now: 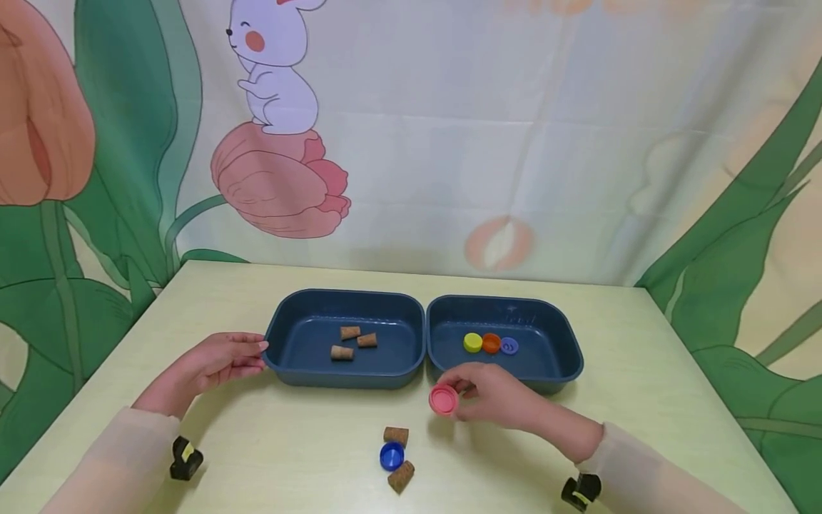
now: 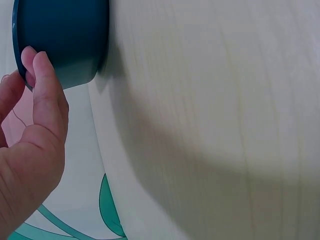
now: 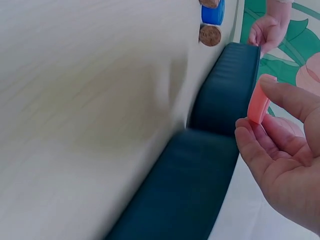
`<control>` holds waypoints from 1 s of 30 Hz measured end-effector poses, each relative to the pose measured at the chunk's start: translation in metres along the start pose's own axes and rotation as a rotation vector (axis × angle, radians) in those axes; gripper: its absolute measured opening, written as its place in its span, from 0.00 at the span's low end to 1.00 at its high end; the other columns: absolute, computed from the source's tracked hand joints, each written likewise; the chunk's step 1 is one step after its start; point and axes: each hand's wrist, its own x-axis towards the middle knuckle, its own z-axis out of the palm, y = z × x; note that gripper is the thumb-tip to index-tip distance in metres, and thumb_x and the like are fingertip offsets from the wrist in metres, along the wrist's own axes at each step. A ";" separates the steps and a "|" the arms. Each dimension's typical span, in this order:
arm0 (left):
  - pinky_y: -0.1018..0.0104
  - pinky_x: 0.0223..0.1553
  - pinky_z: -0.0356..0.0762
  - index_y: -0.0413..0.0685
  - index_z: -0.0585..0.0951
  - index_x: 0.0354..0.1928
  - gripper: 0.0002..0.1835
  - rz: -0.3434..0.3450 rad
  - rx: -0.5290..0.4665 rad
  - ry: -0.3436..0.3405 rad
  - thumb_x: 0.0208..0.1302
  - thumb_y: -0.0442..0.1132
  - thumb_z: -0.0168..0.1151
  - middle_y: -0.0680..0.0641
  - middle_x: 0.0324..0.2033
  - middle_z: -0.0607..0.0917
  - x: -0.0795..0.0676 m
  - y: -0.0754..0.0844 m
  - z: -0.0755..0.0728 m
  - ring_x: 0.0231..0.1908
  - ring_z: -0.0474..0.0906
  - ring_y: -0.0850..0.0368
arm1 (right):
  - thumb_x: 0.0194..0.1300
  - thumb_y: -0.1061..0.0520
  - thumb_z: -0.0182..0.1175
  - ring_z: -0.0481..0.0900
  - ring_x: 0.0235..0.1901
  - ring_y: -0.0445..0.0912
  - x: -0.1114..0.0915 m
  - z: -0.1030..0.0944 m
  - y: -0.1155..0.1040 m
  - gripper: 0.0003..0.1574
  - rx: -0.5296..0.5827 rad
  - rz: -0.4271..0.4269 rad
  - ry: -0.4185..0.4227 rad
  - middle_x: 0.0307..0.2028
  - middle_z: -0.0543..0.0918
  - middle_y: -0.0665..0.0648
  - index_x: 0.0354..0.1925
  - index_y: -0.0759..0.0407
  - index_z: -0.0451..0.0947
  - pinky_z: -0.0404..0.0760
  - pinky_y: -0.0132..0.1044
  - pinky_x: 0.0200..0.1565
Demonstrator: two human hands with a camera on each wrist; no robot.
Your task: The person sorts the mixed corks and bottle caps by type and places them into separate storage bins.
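Note:
My right hand (image 1: 497, 396) pinches a pink bottle cap (image 1: 443, 400) between thumb and fingers, in front of the right blue tray (image 1: 552, 382). From the right wrist view, the cap (image 3: 261, 102) appears edge-on. At the far left, my left hand (image 1: 221, 360) grips the rim of the left blue tray (image 1: 347, 378) at its left end; the left wrist view shows fingers (image 2: 47, 95) against its outer wall. On the table in front lie a blue bottle cap (image 1: 392, 456) and two corks, one behind (image 1: 396, 435) and one nearer (image 1: 401, 477).
Three corks (image 1: 342, 353) lie inside the left tray. Yellow (image 1: 472, 343), orange (image 1: 491, 343) and purple (image 1: 509, 346) caps sit in a row in the right tray. Both trays stand side by side on the pale table (image 1: 289, 442), before a printed curtain (image 1: 411, 143).

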 end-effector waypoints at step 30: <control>0.73 0.38 0.88 0.37 0.75 0.53 0.10 0.017 0.079 0.013 0.77 0.36 0.55 0.55 0.27 0.87 -0.001 0.001 0.001 0.30 0.86 0.65 | 0.59 0.60 0.74 0.82 0.46 0.45 -0.043 -0.072 -0.005 0.24 -0.101 0.065 -0.014 0.47 0.86 0.56 0.53 0.62 0.82 0.89 0.33 0.48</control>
